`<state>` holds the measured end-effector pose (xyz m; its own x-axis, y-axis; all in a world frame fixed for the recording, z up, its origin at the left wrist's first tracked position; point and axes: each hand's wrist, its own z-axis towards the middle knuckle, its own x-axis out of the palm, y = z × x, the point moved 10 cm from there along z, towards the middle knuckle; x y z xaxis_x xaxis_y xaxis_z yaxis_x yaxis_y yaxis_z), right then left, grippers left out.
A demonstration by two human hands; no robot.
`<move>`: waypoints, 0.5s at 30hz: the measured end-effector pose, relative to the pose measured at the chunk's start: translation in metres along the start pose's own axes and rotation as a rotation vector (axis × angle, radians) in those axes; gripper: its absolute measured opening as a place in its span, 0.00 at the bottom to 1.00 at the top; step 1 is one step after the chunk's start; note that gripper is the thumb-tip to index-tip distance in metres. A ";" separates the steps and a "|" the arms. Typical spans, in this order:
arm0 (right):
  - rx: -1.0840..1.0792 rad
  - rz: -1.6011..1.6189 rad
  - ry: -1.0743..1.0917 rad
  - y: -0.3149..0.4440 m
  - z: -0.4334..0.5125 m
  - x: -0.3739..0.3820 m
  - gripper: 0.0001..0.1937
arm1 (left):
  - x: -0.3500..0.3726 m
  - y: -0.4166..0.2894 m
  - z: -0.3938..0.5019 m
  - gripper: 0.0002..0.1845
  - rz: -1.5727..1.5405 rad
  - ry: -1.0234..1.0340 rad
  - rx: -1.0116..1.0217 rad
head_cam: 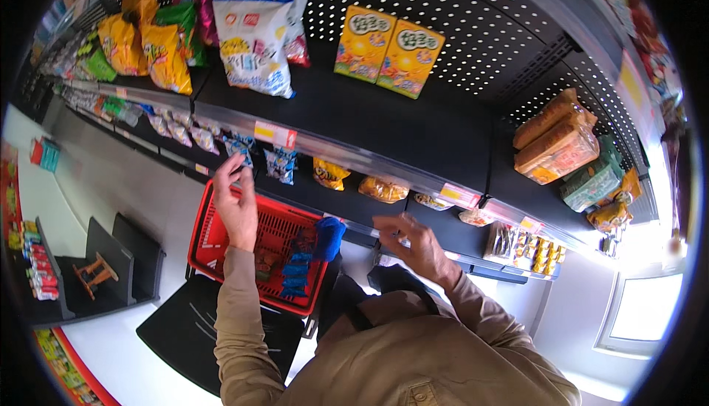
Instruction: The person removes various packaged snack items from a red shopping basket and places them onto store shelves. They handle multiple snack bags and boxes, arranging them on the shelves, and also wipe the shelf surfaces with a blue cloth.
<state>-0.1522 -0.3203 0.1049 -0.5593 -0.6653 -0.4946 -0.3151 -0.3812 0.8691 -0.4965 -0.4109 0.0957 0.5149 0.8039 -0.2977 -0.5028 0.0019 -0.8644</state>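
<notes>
My left hand (237, 201) is raised over the left part of a red plastic shopping basket (200, 234), its fingers apart and nothing seen in them. Its fingertips overlap the lower shelf near a blue snack bag (281, 165). My right hand (412, 242) hovers in front of the lower shelf with fingers bent and holds nothing that I can see. Inside the basket lie blue packets (295, 276), and a blue cloth (329, 238) hangs over its right rim. On the upper shelf two yellow boxes (388, 51) stand side by side, to the right of a white snack bag (252, 46).
The basket rests by a black chair (183, 317). Yellow snack bags (166, 57) stand at the upper left, brown packages (559, 145) at the right. Below the shelf edge with price tags (275, 133) are a yellow bag (330, 174) and a bread package (383, 189).
</notes>
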 end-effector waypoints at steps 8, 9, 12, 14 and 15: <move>-0.154 0.188 -0.492 0.000 0.102 -0.158 0.33 | 0.165 -0.129 0.057 0.27 -0.218 0.403 0.227; -0.158 0.195 -0.530 -0.013 0.117 -0.174 0.36 | 0.185 -0.128 0.062 0.28 -0.216 0.427 0.224; -0.127 0.242 -0.630 -0.065 0.161 -0.203 0.39 | 0.245 -0.121 0.061 0.28 -0.210 0.549 0.129; -0.087 0.233 -0.644 -0.095 0.189 -0.206 0.39 | 0.274 -0.108 0.056 0.30 -0.182 0.577 0.085; -0.061 0.240 -0.638 -0.105 0.197 -0.207 0.39 | 0.286 -0.107 0.054 0.31 -0.185 0.600 0.066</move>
<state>-0.1548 -0.0159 0.1168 -0.9567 -0.2341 -0.1732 -0.0927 -0.3188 0.9433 -0.3324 -0.1492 0.1248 0.8874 0.3134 -0.3381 -0.4005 0.1608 -0.9021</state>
